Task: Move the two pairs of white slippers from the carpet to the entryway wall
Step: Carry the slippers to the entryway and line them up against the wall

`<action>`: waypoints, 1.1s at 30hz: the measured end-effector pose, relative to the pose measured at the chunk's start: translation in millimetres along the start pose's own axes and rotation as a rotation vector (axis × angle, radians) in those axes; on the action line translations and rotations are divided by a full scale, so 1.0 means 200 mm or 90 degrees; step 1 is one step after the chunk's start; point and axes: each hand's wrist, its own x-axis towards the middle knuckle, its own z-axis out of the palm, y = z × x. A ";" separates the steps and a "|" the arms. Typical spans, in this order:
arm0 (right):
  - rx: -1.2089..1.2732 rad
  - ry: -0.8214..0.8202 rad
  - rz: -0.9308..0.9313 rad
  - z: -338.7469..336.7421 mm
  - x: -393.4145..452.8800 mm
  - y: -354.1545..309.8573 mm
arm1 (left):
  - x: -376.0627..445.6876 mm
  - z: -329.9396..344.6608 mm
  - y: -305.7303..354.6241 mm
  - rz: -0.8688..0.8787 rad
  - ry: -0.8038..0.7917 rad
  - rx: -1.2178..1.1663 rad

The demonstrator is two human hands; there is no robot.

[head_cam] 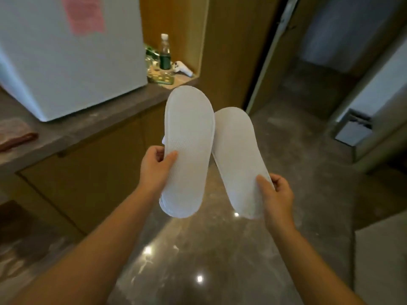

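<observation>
I hold white slippers in the air over a glossy stone floor (198,260), soles turned up toward me. My left hand (154,164) pinches the left slipper (189,142) at its left edge, thumb on the sole. My right hand (276,192) grips the right slipper (236,155) near its lower end. A bit of white shows behind the left slipper's edge; I cannot tell whether each hand carries one slipper or a stacked pair. The two slippers touch along their inner edges.
A wooden cabinet (88,183) with a stone counter (92,126) runs along my left, bearing a white box (72,53), a bottle (164,53) and small items. Ahead stand a wooden wall panel (237,51) and a dark doorway (308,73). A light wall (378,102) lies right.
</observation>
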 end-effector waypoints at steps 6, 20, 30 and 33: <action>0.021 0.134 0.003 -0.54 0.43 0.04 | 0.06 0.84 0.16 0.011 -0.130 0.001; 0.073 0.245 0.061 -0.79 1.88 0.21 | 0.86 2.24 0.29 -0.029 -0.232 0.003; 0.055 0.111 0.060 -0.77 2.98 0.18 | 1.48 2.92 0.41 -0.011 -0.130 0.041; 0.034 0.027 0.067 -0.75 3.32 0.22 | 1.62 3.09 0.37 -0.028 -0.042 0.044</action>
